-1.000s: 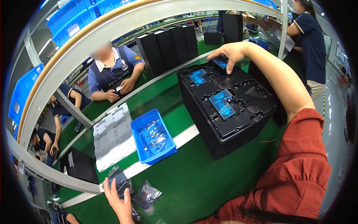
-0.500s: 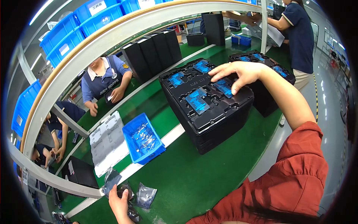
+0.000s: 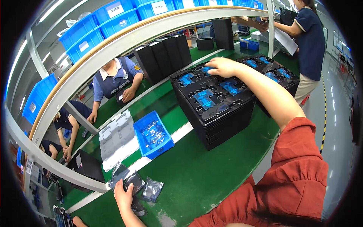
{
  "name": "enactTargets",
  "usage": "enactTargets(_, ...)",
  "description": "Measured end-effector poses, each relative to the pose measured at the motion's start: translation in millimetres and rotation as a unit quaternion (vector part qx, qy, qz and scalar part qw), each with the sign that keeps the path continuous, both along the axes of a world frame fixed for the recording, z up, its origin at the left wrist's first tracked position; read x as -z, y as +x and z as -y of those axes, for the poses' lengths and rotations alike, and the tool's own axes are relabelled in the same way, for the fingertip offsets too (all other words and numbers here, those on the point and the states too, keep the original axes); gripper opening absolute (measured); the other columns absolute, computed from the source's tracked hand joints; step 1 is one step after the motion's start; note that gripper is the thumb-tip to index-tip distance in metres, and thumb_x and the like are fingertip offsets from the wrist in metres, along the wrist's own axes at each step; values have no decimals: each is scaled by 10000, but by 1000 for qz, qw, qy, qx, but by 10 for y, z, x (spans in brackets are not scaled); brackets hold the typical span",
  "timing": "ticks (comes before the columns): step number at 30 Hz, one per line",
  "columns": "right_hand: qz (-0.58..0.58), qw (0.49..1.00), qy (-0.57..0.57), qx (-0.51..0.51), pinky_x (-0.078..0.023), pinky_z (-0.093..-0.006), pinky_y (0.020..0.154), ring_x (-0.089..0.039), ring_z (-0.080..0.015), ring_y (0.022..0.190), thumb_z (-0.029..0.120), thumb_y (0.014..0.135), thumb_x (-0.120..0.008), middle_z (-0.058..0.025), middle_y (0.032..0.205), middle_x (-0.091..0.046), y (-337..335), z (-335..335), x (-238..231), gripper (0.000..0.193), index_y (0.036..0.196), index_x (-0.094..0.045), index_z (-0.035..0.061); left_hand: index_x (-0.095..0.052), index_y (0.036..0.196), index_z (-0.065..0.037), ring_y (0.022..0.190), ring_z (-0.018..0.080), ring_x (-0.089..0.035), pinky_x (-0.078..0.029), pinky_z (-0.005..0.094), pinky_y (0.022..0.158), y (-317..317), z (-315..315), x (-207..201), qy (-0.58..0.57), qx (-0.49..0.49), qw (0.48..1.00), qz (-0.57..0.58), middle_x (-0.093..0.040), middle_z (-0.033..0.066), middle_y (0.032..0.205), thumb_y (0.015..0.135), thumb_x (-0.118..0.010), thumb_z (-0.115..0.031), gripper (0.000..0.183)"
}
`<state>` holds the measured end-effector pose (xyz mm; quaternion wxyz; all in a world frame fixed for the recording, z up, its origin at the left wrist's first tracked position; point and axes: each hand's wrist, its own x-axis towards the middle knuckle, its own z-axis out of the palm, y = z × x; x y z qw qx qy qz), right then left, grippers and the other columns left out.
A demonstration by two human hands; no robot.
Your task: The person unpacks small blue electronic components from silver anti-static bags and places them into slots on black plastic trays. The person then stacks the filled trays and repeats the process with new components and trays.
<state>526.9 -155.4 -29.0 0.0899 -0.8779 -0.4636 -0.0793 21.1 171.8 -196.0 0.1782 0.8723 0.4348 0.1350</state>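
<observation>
My right hand point(image 3: 224, 67) reaches over the far part of a tall stack of black plastic trays point(image 3: 211, 130). Its fingers are apart and bent down by a far blue-topped part point(image 3: 206, 70) in the top tray, partly covering it. Nearer in that tray lie more blue-topped flat parts point(image 3: 204, 99). My left hand point(image 3: 124, 195), thumb away from the fingers, rests at a small heap of dark pieces in clear plastic bags point(image 3: 135, 180). One bagged piece point(image 3: 153, 190) lies just to its right. I see nothing lifted in either hand.
Beyond the left hand are a blue bin point(image 3: 160, 150) of small clear bags and a grey-white moulded tray point(image 3: 119, 142). Another black tray stack point(image 3: 289, 77) stands at the right. A white shelf frame point(image 3: 90, 47) crosses overhead. A co-worker point(image 3: 117, 81) sits opposite; others work nearby.
My right hand has moved farther away over the top tray, from a right-hand part to a far one. My left hand stays at the bagged pieces. The view has shifted slightly.
</observation>
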Motion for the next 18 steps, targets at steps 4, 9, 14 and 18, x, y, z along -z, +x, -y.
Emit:
enactTargets(4,42,997,63,30,-393,-406,1004,-490,-329,1187,342,841,-613,-185,1243,-540,-346,327,-4,516,1251,-545,36,-433,1357,-48,1341,351,-309,-278,431,1095,-8,38,16,76,-7,997,14,-338,197,1449,784,-702,-309,684)
enactTargets(9,25,980,40,195,-452,-400,921,-594,-339,1033,393,782,-662,-220,1067,-631,-881,809,86,552,1156,-604,-8,-431,1364,-61,1347,357,-305,-273,444,1095,14,28,44,48,-15,999,-15,-355,190,1442,782,-698,-324,692)
enactTargets(14,25,970,87,224,-513,-393,768,-661,-321,804,243,709,-667,-198,795,-668,-862,965,146,272,833,-707,4,-475,1324,-43,1241,343,-426,-356,422,1032,46,-4,71,54,4,997,-46,-481,173,1331,770,-705,-320,660)
enactTargets(18,38,965,101,239,-511,-403,774,-654,-327,807,162,665,-651,-192,784,-664,-805,871,65,189,780,-709,24,-471,1319,-33,1176,340,-468,-390,414,999,36,50,20,85,-14,995,-58,-522,163,1260,754,-721,-303,674)
